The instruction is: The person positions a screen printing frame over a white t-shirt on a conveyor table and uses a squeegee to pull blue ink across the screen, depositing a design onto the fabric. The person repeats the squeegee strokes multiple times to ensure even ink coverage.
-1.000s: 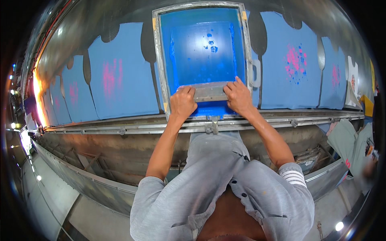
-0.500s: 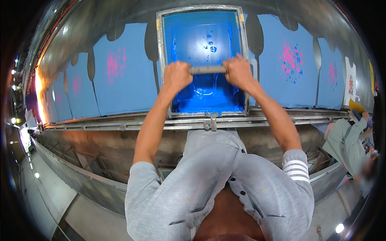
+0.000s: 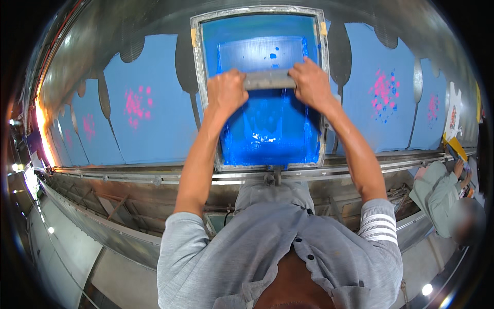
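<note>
My left hand (image 3: 227,93) and my right hand (image 3: 313,86) are closed round the two ends of a grey squeegee (image 3: 270,80). The squeegee lies across a screen-printing frame (image 3: 197,67) with a metal rim, about midway along it. Wet, glossy blue ink (image 3: 265,147) coats the mesh on the near side of the squeegee. Beyond it the mesh is paler, with a few dark blue spots. The squeegee's lower edge is hidden behind its grip and my hands.
Light blue fabric pieces with pink spots lie left (image 3: 154,103) and right (image 3: 360,103) on the long metal table; the right piece also has blue spots. A metal rail (image 3: 221,178) runs along the near edge. Another person (image 3: 437,193) is at far right beside yellow (image 3: 457,148) material.
Both hands have pushed the squeegee farther away from me along the screen. The whole view has shifted, so the frame sits lower and looks larger.
</note>
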The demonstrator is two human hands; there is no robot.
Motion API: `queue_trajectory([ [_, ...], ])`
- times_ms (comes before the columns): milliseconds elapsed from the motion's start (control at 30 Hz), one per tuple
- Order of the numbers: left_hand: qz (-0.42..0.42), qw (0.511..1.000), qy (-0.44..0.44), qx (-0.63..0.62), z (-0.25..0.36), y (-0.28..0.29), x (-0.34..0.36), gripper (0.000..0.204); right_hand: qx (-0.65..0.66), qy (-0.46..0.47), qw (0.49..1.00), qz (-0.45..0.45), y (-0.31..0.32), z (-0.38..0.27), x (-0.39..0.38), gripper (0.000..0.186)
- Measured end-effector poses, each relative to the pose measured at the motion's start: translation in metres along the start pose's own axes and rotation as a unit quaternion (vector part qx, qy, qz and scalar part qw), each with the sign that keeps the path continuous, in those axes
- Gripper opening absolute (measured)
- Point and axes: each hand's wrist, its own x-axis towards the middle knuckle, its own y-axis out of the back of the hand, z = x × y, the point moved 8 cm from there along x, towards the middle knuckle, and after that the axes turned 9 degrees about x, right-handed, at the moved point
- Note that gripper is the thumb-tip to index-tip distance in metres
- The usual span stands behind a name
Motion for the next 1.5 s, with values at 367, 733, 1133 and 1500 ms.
queue_trajectory([
  [367, -0.104, 0.994, 0.030, 0.000, 0.082, 0.001, -0.188, 0.027, -0.008, -0.052, 0.990, -0.128, -0.042, -0.107, -0.179, 0.027],
  [733, -0.227, 0.972, 0.030, -0.050, 0.120, -0.028, -0.182, 0.029, 0.145, -0.208, 0.943, 0.216, 0.055, 0.016, -0.174, 0.063],
  [1133, -0.549, 0.825, -0.068, -0.114, 0.031, -0.058, 0.029, 0.046, 0.371, -0.444, 0.790, 0.205, -0.011, 0.103, -0.169, 0.042],
  [1500, -0.025, 1.000, 0.007, 0.006, 0.020, 0.006, 0.084, 0.041, 0.308, -0.445, 0.817, 0.199, 0.004, 0.102, -0.168, 0.043],
])
